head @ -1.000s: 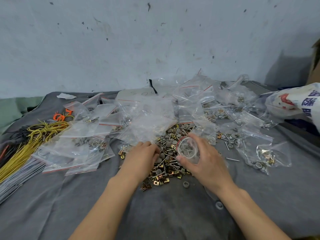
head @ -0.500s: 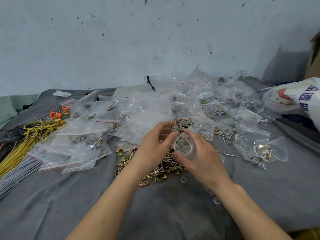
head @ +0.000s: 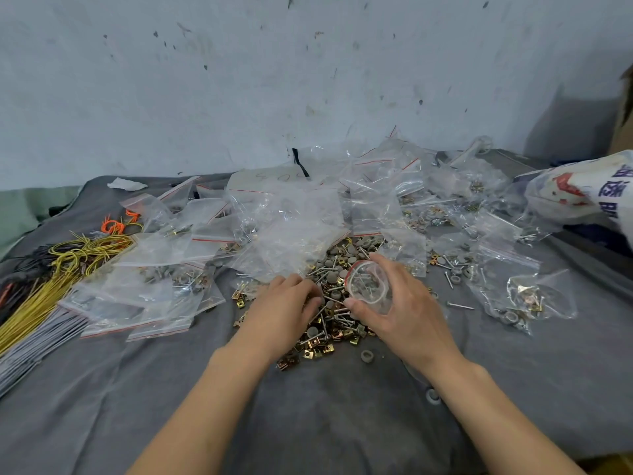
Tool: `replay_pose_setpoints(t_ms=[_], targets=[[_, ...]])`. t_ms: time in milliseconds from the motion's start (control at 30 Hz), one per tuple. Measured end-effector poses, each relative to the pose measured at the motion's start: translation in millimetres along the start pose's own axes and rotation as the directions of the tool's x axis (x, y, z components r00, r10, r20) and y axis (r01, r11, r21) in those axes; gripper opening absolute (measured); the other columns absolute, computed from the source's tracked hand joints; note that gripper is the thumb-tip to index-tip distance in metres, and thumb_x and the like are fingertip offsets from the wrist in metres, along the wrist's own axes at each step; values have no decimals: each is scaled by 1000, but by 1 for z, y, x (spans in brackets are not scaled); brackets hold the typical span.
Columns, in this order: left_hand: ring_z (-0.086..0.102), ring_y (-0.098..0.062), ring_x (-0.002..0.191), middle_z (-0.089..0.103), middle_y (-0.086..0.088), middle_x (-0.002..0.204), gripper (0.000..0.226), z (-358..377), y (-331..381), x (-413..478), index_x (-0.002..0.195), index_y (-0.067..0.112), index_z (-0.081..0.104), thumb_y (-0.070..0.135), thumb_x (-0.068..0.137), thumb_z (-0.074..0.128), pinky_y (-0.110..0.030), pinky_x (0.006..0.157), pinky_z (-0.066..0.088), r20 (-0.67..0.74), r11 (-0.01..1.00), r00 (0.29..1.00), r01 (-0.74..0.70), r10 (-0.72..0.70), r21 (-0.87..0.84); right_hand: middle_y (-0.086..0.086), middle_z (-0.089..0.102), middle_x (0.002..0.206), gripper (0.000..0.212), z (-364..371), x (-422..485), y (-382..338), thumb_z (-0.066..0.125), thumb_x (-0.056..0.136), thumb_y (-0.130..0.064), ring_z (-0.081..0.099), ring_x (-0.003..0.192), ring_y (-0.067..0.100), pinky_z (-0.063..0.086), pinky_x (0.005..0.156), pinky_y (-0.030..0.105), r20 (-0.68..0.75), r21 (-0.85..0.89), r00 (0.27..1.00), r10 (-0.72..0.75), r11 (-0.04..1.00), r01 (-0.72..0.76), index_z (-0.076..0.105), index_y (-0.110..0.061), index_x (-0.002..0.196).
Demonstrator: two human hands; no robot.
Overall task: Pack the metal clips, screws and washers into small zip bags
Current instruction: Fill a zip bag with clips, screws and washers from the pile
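Note:
A pile of brass clips, screws and grey washers (head: 334, 323) lies on the grey cloth in the middle. My right hand (head: 407, 313) grips a small clear zip bag (head: 368, 284) with a red strip, its mouth held round and open above the pile, with a few screws inside. My left hand (head: 281, 310) rests palm down on the left side of the pile, fingers curled into the parts. What the fingertips hold is hidden.
Filled and empty zip bags (head: 144, 296) spread left, behind and right (head: 524, 296) of the pile. Yellow and grey wire bundles (head: 51, 279) lie far left. A printed white sack (head: 582, 190) sits at right. Loose washers (head: 367, 356) lie near my right wrist.
My left hand went up to the bag's mouth half a second ago and has come back down onto the pile. The right hand keeps holding the bag open.

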State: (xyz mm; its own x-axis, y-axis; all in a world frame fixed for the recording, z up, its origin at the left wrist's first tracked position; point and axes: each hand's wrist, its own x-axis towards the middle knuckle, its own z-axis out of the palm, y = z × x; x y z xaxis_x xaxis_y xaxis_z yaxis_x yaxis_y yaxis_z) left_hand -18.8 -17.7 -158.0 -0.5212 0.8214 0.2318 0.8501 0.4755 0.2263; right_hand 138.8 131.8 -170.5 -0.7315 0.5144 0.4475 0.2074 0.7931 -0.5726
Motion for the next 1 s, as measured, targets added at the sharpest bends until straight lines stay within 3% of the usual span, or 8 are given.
replay_pose_setpoints(t_ms=[133, 333, 467, 567, 633, 767, 900, 1000], targets=[[48, -23, 117, 57, 3, 121, 34, 6, 11, 4, 124, 30, 58, 48, 102, 39, -40, 101, 37, -7, 988, 996, 86, -86, 129, -11, 54, 139, 82, 0, -1, 2, 49, 82, -81, 42, 116, -1, 36, 96, 30, 1, 2, 1000, -1, 1000, 1, 32, -37, 148], [50, -20, 111, 60, 8, 111, 13, 7, 18, 4, 106, 31, 56, 39, 98, 50, -38, 98, 34, -60, 995, 993, 99, -97, 19, -14, 54, 133, 79, 1, 0, 4, 49, 82, -81, 45, 114, 0, 38, 95, 30, -1, -4, 1000, -6, 1000, 6, 32, -38, 146], [57, -13, 93, 61, 13, 90, 5, -2, 17, 4, 97, 28, 58, 32, 97, 56, -36, 89, 46, -98, 963, 983, 129, -156, -238, -14, 54, 132, 80, 1, 0, 5, 48, 82, -82, 45, 112, 1, 42, 97, 34, -6, -9, 1000, -9, 1000, 9, 33, -36, 146], [61, 0, 80, 66, 13, 87, 5, -17, 25, 8, 91, 29, 60, 26, 94, 63, -13, 67, 49, -126, 785, 967, 100, -221, -611, -13, 54, 134, 80, 2, 1, 5, 46, 83, -84, 44, 114, 0, 42, 100, 36, -2, -16, 1000, -17, 1000, 17, 31, -37, 146], [62, 1, 80, 67, 13, 86, 6, -26, 35, 13, 92, 28, 62, 25, 92, 66, -12, 65, 48, -163, 688, 967, 17, -195, -726, -14, 53, 137, 82, 3, 1, 3, 43, 82, -86, 38, 113, -5, 41, 100, 36, -8, -20, 1000, -28, 999, 28, 30, -37, 147], [63, 5, 91, 68, 17, 97, 17, -31, 56, 17, 107, 31, 60, 28, 92, 67, -9, 75, 47, -153, 647, 987, -85, -50, -758, -13, 53, 139, 89, 4, 0, 1, 40, 81, -89, 31, 113, -13, 37, 99, 31, -35, -7, 999, -41, 999, 41, 33, -33, 149], [61, 8, 90, 65, 15, 101, 14, -32, 43, 20, 111, 29, 59, 31, 96, 60, -7, 74, 46, -179, 652, 966, -15, -186, -758, -28, 44, 129, 79, 2, 1, 2, 44, 83, -86, 35, 114, -15, 39, 99, 31, -67, 21, 997, -39, 999, 41, 32, -40, 145], [61, 4, 86, 68, 11, 98, 9, -29, 27, 17, 107, 26, 60, 28, 99, 56, -11, 71, 44, -147, 660, 942, 95, -301, -745, -27, 44, 126, 73, 1, 0, 2, 49, 85, -80, 36, 111, -14, 39, 98, 30, -69, 6, 996, -52, 999, 53, 29, -43, 144]])
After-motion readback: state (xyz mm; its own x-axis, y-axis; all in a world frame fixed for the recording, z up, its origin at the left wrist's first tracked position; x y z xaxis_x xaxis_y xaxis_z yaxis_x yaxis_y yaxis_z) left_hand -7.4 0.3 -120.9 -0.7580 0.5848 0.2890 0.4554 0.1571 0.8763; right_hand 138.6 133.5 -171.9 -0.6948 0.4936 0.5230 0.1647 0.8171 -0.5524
